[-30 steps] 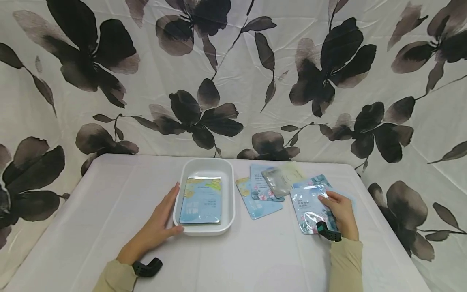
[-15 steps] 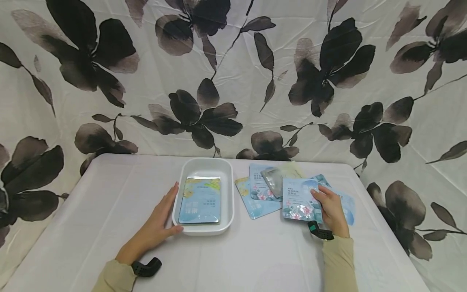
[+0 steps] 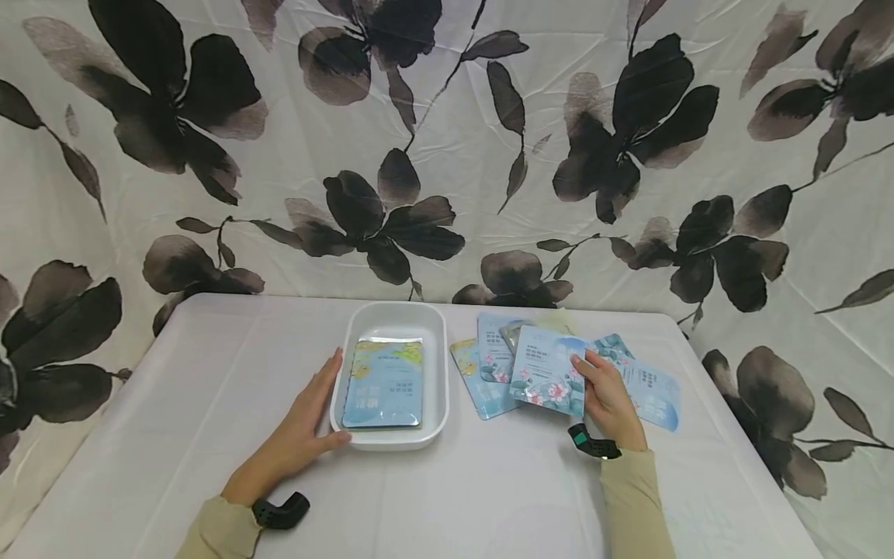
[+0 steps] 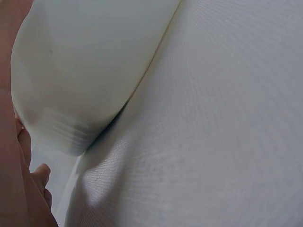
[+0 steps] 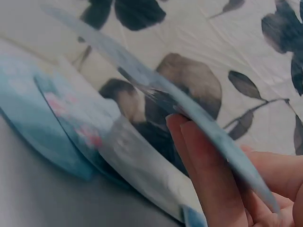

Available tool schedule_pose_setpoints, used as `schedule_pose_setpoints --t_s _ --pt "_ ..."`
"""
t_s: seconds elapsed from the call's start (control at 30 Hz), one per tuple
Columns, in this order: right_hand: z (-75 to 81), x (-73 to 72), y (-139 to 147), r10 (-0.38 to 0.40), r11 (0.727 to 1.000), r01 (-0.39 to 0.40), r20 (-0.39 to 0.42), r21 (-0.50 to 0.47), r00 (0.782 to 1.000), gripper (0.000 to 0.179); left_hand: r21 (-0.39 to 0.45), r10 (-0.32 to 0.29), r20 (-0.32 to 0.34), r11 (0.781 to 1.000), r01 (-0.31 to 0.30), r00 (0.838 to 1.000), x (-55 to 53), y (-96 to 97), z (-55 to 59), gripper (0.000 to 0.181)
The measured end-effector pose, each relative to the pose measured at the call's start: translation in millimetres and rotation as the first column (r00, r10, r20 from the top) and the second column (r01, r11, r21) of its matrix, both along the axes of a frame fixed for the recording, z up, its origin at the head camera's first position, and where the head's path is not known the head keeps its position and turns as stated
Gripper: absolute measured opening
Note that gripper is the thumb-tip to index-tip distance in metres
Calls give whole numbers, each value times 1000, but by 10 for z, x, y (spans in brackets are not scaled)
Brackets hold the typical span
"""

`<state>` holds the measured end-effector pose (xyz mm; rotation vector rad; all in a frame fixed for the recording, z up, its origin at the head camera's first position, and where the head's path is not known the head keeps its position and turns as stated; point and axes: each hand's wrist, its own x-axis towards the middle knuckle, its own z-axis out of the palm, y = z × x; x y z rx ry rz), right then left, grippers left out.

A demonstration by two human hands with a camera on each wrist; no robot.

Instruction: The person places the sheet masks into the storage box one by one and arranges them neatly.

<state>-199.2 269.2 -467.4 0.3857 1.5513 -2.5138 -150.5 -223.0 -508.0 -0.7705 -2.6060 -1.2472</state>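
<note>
My right hand [image 3: 609,397] pinches a light blue sheet mask packet [image 3: 545,369] with pink flowers by its right edge. The right wrist view has this packet [image 5: 189,111] edge-on, between the thumb and fingers and raised over the others. To the left, my left hand [image 3: 300,431] rests along the side of a white plastic tray [image 3: 434,435], fingers straight and thumb at the near corner. Inside the tray lies a blue packet [image 3: 382,388] with yellow flowers. The left wrist view is filled by the tray's outer wall [image 4: 85,61] and the tablecloth.
Right of the tray, several packets overlap on the table [image 3: 447,505]: one blue-and-yellow [image 3: 482,396], one with pink flowers [image 3: 492,349], and a pale blue one [image 3: 656,396] at far right. A silver-and-pale-yellow packet [image 5: 142,161] lies among them. A floral cloth [image 3: 447,155] hangs behind.
My right hand has lifted the flowered packet off the right end of the pile and carried it left. The left hand and tray have stayed in place.
</note>
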Motion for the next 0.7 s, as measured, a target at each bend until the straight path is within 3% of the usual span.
schedule_pose_setpoints --t_s 0.23,0.4,0.7 --pt "45 -65 -237 81 996 -84 -72 -38 994 67 11 -3 -31 1000 3 1000 -13 8 -12 113" --pt "96 -117 -467 105 994 -107 -75 -30 992 64 2 14 -9 1000 -14 1000 10 13 -20 113" --pt "166 -231 -894 140 989 -136 -68 58 988 68 -13 28 27 1000 -27 999 62 18 21 114"
